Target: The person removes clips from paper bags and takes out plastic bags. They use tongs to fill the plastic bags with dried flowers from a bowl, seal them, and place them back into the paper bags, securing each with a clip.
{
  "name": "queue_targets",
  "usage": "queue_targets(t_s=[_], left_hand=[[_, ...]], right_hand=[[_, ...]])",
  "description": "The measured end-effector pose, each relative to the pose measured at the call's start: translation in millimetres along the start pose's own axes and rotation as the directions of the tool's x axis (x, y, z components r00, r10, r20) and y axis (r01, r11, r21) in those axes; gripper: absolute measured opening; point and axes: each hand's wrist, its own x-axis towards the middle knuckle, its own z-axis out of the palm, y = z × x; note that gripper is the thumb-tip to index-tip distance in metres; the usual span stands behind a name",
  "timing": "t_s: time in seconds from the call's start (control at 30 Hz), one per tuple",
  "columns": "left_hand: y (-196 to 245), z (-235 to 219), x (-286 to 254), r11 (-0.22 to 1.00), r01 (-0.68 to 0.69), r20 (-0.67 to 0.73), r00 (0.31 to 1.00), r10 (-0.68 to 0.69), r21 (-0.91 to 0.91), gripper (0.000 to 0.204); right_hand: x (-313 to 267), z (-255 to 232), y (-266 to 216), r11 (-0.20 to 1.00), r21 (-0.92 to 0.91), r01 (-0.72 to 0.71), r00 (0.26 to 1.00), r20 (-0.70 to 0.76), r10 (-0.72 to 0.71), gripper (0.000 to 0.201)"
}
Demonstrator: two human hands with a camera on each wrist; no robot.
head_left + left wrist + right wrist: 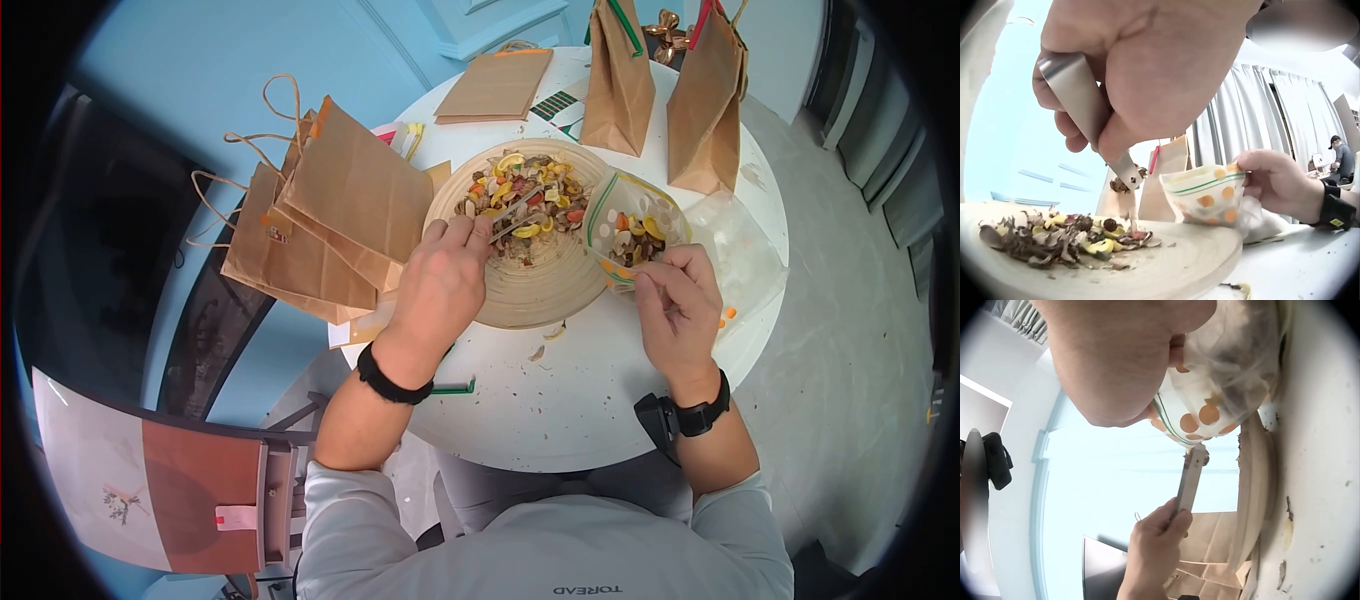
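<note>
My left hand (440, 285) pinches a pair of metal tongs (1082, 94) over the round wooden plate (535, 300). A dark dried piece (1121, 185) sits at the tips of the tongs in the left wrist view. On the plate lies a heap of dried potpourri pieces (512, 165), brown, yellow and red. My right hand (685, 305) pinches the rim of a zip bag (602, 212) with orange dots, which stands open beside the plate. Similar dried pieces (636, 236) show inside it. In the right wrist view the tips of the tongs are right at the bag's mouth.
Brown paper bags (350, 190) stand at the left of the white round table (480, 430), with two more (615, 90) at the back right. A flat paper bag (495, 88) lies at the back. Clear plastic (740, 250) lies right; a green stick (455, 388) and crumbs lie in front.
</note>
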Motion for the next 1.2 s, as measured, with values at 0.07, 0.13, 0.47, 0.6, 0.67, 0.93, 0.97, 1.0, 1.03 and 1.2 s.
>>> queue_targets(t_s=[0.07,0.13,0.47,0.6,0.67,0.93,0.97,1.0,1.03,1.2], left_hand=[[9.3,-13.5,4.1,1.0,-0.02,-0.019,1.0,0.019,-0.019,0.034],[19.7,-24.1,8.1,0.998,-0.056,-0.032,0.998,0.055,-0.033,0.036],[61.3,-27.5,17.9,0.969,-0.05,0.108,0.991,0.079,-0.242,0.044],[35.5,-45.7,9.3,0.929,0.053,0.174,0.985,0.013,-0.367,0.047],[24.6,-52.7,-1.5,0.908,0.106,0.196,0.98,-0.027,-0.405,0.047],[2.3,-16.9,-54.7,0.998,0.027,0.162,0.987,-0.016,-0.062,0.049],[4.6,-10.8,-55.4,0.999,0.027,0.173,0.985,-0.022,-0.027,0.05],[5.0,-4.7,-52.6,0.999,0.042,0.151,0.988,-0.043,0.006,0.052],[3.9,2.1,-45.4,0.998,0.06,0.127,0.99,-0.064,0.037,0.053],[-17.5,39.1,-7.6,0.985,0.079,0.15,0.983,-0.102,0.151,0.058]], right_hand=[[0.9,0.1,-0.2,1.0,-0.008,0.006,1.0,0.001,-0.006,0.013],[0.9,0.1,-0.9,1.0,-0.015,0.003,1.0,0.003,-0.003,0.014],[1.0,-0.4,-0.8,0.999,-0.03,0.025,1.0,0.016,-0.024,0.015],[1.8,0.3,-0.8,1.0,-0.016,0.019,1.0,0.001,-0.019,0.014],[0.6,-0.3,-0.1,1.0,-0.01,0.009,1.0,0.0,-0.009,0.014],[-0.9,0.0,1.4,1.0,0.009,0.005,1.0,-0.005,-0.005,0.011],[-0.5,0.5,1.4,1.0,0.013,0.0,1.0,-0.003,0.0,0.01],[-0.5,0.6,1.0,1.0,0.017,-0.004,1.0,-0.001,0.004,0.01],[-0.8,0.2,0.4,1.0,0.019,-0.009,1.0,0.003,0.009,0.01],[-1.3,-0.8,0.7,0.999,0.019,-0.027,1.0,0.012,0.027,0.01]])
